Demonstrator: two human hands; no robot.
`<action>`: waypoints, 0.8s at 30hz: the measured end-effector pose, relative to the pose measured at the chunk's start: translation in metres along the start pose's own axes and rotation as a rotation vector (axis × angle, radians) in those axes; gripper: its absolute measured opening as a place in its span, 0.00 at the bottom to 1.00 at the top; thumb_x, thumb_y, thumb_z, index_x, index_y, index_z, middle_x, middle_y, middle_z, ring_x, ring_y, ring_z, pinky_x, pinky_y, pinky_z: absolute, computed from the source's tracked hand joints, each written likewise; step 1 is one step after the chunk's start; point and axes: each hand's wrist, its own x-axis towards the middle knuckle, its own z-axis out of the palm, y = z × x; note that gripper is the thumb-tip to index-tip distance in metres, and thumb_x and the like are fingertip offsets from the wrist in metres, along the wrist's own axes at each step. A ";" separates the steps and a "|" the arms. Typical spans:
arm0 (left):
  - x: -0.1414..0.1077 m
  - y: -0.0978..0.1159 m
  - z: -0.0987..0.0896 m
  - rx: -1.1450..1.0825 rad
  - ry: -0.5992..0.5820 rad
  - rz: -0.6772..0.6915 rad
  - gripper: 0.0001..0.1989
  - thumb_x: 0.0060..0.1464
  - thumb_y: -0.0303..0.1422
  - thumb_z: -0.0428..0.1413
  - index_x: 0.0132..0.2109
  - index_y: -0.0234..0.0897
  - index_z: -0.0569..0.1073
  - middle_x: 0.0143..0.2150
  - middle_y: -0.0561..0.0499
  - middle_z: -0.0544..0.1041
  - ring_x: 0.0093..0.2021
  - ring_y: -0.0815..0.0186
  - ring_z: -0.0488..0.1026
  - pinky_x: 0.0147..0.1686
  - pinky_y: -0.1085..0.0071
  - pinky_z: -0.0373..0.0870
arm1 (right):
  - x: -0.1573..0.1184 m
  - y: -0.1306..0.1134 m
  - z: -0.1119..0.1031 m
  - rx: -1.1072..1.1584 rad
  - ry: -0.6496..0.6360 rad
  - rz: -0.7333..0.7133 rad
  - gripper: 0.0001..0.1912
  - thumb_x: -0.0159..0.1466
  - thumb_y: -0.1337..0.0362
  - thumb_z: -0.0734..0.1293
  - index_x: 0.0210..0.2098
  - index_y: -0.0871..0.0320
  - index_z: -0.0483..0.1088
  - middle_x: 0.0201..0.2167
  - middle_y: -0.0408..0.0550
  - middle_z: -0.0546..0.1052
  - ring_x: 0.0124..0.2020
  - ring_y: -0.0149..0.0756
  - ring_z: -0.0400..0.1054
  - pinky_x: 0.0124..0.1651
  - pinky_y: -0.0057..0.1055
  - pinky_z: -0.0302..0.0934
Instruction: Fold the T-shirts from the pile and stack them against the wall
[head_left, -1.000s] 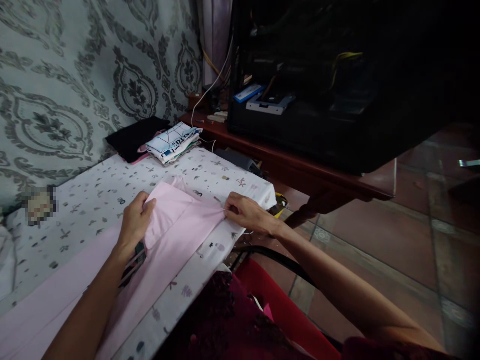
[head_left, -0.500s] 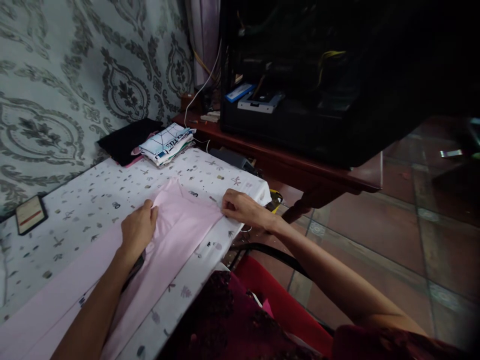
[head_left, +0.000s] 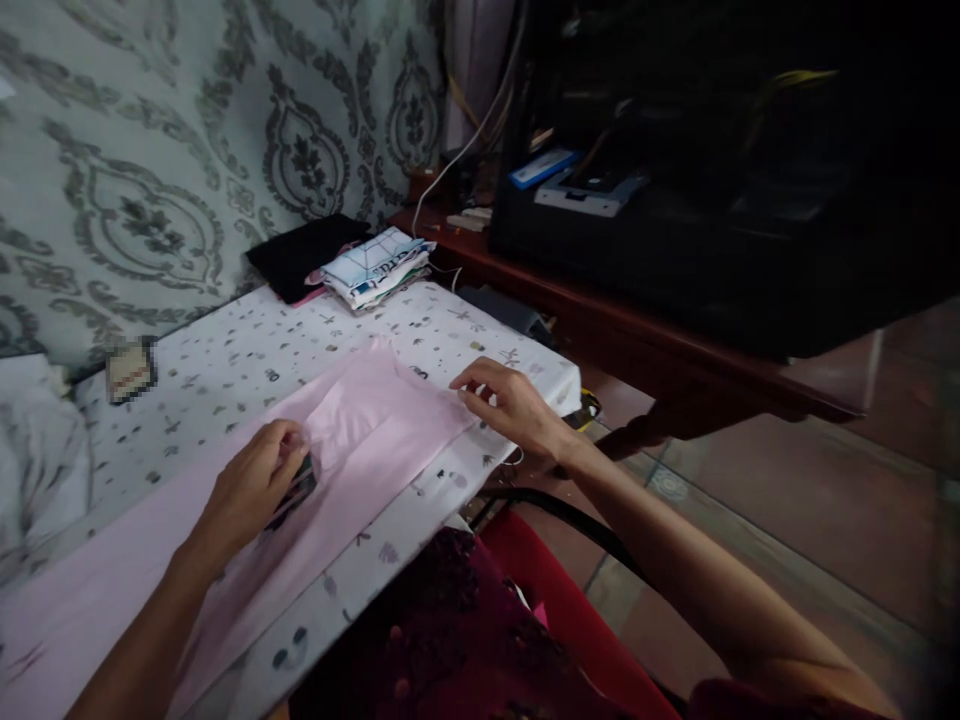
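Observation:
A pink garment [head_left: 390, 415], likely a shirt, lies spread along the patterned white cloth [head_left: 225, 350]. My left hand [head_left: 247, 485] is closed on a fold of it, thumb against fingers, and lifts the fabric slightly. A dark print [head_left: 296, 490] shows beside that hand, partly covered. At the garment's right corner is my right hand [head_left: 517, 405], its thumb and fingers apart; the fingertips are right by the corner, perhaps just touching it.
A stack of folded clothes [head_left: 379, 265] sits at the back, beside a black folded cloth [head_left: 307, 250]. The phone [head_left: 131, 370] lies near the wall, with crumpled white fabric [head_left: 41, 450] at left. A dark-red wooden table [head_left: 600, 290] bears a black cabinet [head_left: 675, 240]. A red chair [head_left: 551, 600] is below.
My right hand has loosened its pinch on the garment's corner and its fingers have spread. My left hand still holds a fold, moved slightly down-left. The camera view has turned left.

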 end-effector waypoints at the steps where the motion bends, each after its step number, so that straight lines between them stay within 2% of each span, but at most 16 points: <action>1: -0.013 -0.008 -0.004 -0.038 -0.054 -0.037 0.21 0.63 0.51 0.43 0.48 0.43 0.70 0.42 0.49 0.77 0.40 0.58 0.75 0.36 0.66 0.68 | 0.009 -0.005 0.005 -0.005 -0.051 -0.036 0.10 0.66 0.66 0.61 0.42 0.58 0.74 0.39 0.50 0.75 0.33 0.33 0.69 0.38 0.32 0.65; 4: -0.051 -0.028 -0.014 -0.107 -0.181 -0.112 0.22 0.62 0.54 0.43 0.41 0.43 0.71 0.32 0.53 0.75 0.32 0.61 0.71 0.32 0.68 0.65 | 0.040 -0.018 0.029 -0.049 -0.209 -0.180 0.11 0.67 0.66 0.61 0.45 0.58 0.73 0.44 0.52 0.76 0.41 0.37 0.71 0.47 0.37 0.67; 8: -0.092 -0.050 -0.022 -0.126 -0.212 -0.177 0.20 0.62 0.52 0.45 0.38 0.42 0.70 0.32 0.53 0.74 0.33 0.62 0.70 0.33 0.68 0.64 | 0.082 -0.033 0.077 -0.147 -0.374 -0.386 0.15 0.70 0.66 0.59 0.52 0.59 0.71 0.54 0.56 0.72 0.58 0.44 0.65 0.61 0.44 0.60; 12: -0.117 -0.068 -0.025 -0.099 -0.234 -0.243 0.18 0.61 0.51 0.46 0.37 0.42 0.69 0.30 0.54 0.72 0.30 0.63 0.67 0.31 0.68 0.61 | 0.116 -0.045 0.118 -0.301 -0.490 -0.349 0.19 0.69 0.68 0.58 0.58 0.61 0.67 0.54 0.59 0.70 0.55 0.46 0.66 0.58 0.43 0.61; 15: -0.126 -0.080 -0.026 -0.122 -0.262 -0.219 0.19 0.61 0.49 0.46 0.33 0.41 0.68 0.30 0.53 0.72 0.31 0.63 0.67 0.32 0.68 0.61 | 0.129 -0.047 0.136 -0.388 -0.488 -0.287 0.19 0.69 0.65 0.60 0.58 0.61 0.68 0.52 0.60 0.70 0.52 0.49 0.68 0.53 0.43 0.63; 20: -0.128 -0.097 -0.028 -0.154 -0.100 -0.264 0.19 0.62 0.50 0.45 0.33 0.41 0.67 0.29 0.54 0.71 0.31 0.64 0.67 0.33 0.68 0.61 | 0.128 -0.037 0.147 -0.359 -0.355 -0.252 0.18 0.70 0.60 0.60 0.55 0.59 0.70 0.47 0.56 0.71 0.45 0.46 0.69 0.47 0.40 0.65; 24: -0.131 -0.108 -0.035 -0.127 -0.165 -0.313 0.20 0.61 0.52 0.47 0.34 0.41 0.69 0.29 0.54 0.73 0.30 0.64 0.67 0.31 0.68 0.61 | 0.126 -0.029 0.151 -0.293 -0.294 -0.297 0.15 0.69 0.60 0.62 0.52 0.56 0.72 0.45 0.53 0.72 0.43 0.44 0.69 0.45 0.38 0.65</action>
